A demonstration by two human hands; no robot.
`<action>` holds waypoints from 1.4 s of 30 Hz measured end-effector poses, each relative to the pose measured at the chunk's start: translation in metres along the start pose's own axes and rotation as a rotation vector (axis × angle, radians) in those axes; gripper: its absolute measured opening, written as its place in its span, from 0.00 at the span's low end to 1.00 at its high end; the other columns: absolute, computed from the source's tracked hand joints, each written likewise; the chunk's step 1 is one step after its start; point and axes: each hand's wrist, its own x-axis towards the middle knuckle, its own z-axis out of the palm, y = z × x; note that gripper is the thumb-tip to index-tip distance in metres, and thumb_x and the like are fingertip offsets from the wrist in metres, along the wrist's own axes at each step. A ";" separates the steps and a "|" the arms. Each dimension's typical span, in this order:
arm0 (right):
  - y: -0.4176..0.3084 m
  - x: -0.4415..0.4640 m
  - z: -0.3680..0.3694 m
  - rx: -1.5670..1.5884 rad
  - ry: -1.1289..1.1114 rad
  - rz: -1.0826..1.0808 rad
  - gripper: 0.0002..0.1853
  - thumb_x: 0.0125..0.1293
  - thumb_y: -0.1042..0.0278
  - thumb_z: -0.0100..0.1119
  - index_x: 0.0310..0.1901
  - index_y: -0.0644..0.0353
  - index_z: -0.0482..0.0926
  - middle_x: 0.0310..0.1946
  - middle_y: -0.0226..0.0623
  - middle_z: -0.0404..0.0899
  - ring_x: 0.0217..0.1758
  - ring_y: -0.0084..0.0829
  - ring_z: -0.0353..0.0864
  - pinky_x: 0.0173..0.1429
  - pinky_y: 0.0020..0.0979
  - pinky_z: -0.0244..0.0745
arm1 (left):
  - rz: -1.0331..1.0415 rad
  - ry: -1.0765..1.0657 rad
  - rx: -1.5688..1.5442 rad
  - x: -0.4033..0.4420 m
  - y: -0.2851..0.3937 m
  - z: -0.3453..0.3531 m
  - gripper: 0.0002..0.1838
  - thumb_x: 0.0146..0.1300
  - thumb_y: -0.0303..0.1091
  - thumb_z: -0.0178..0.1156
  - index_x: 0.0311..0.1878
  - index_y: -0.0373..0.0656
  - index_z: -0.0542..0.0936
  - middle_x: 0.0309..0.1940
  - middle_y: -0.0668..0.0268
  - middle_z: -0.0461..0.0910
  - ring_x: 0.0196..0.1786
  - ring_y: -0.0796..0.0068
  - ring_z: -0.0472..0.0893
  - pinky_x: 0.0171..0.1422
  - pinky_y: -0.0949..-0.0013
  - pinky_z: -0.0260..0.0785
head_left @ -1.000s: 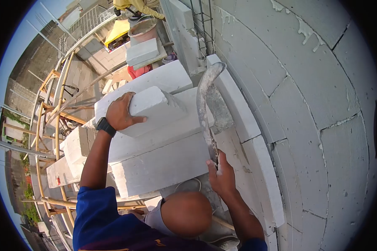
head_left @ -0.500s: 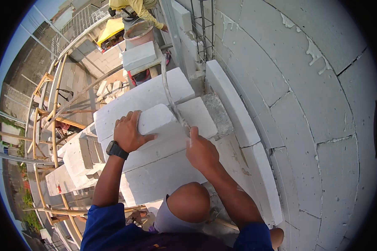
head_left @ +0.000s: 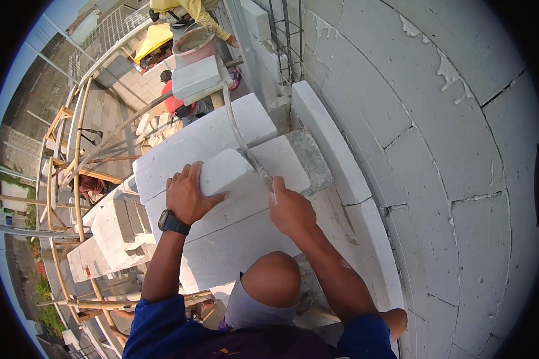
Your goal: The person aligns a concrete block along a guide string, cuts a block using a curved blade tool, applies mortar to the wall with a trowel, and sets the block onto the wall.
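My left hand [head_left: 188, 194], with a dark watch on its wrist, lies with thumb and fingers spread on the left end of a small white block [head_left: 226, 172]. In my right hand [head_left: 290, 206] is the handle end of a long, curved tool [head_left: 236, 127], whitened with dried mortar. The tool crosses the right end of the small block and reaches up and left over a larger white block [head_left: 206, 140]. Under the small block are more large white blocks [head_left: 236, 239]. A grey, rough-ended block [head_left: 310, 160] lies to the right of it.
A block wall [head_left: 437, 143] curves along the right, with thin upright blocks [head_left: 332, 143] before it. Steel rebar [head_left: 288, 42] stands at the top. Beyond are a bucket [head_left: 194, 45], a person in yellow [head_left: 200, 15] and a person in red [head_left: 175, 102]. Bamboo scaffolding [head_left: 78, 149] is left.
The curved tool has swung from upright on the right to lie across the small block. My right hand has moved up and left. The person in red has come into view.
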 end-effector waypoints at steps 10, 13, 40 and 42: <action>-0.023 -0.020 -0.027 0.241 0.470 -0.268 0.17 0.80 0.60 0.53 0.60 0.62 0.67 0.37 0.57 0.86 0.39 0.60 0.88 0.42 0.59 0.80 | -0.058 -0.041 0.006 0.003 0.008 -0.007 0.53 0.39 0.59 0.85 0.66 0.39 0.76 0.58 0.52 0.83 0.57 0.46 0.83 0.65 0.47 0.73; 0.003 -0.002 0.006 0.036 0.121 -0.071 0.16 0.80 0.60 0.53 0.58 0.61 0.67 0.37 0.57 0.87 0.38 0.60 0.88 0.42 0.58 0.81 | -0.065 -0.048 0.009 0.004 0.008 -0.008 0.53 0.39 0.59 0.85 0.67 0.39 0.76 0.59 0.52 0.83 0.59 0.46 0.83 0.66 0.47 0.72; -0.015 -0.012 -0.020 0.328 0.513 -0.256 0.17 0.80 0.56 0.53 0.55 0.62 0.65 0.35 0.59 0.86 0.39 0.64 0.87 0.44 0.59 0.80 | -0.067 -0.056 0.063 0.005 0.011 -0.006 0.52 0.42 0.63 0.82 0.66 0.39 0.75 0.58 0.53 0.82 0.60 0.48 0.82 0.66 0.47 0.72; 0.008 0.003 0.015 0.203 0.321 -0.152 0.17 0.81 0.55 0.52 0.55 0.62 0.65 0.35 0.58 0.86 0.39 0.63 0.87 0.45 0.59 0.80 | -0.078 -0.070 0.061 0.005 0.012 -0.008 0.52 0.42 0.63 0.82 0.66 0.39 0.74 0.58 0.53 0.82 0.60 0.48 0.82 0.66 0.47 0.72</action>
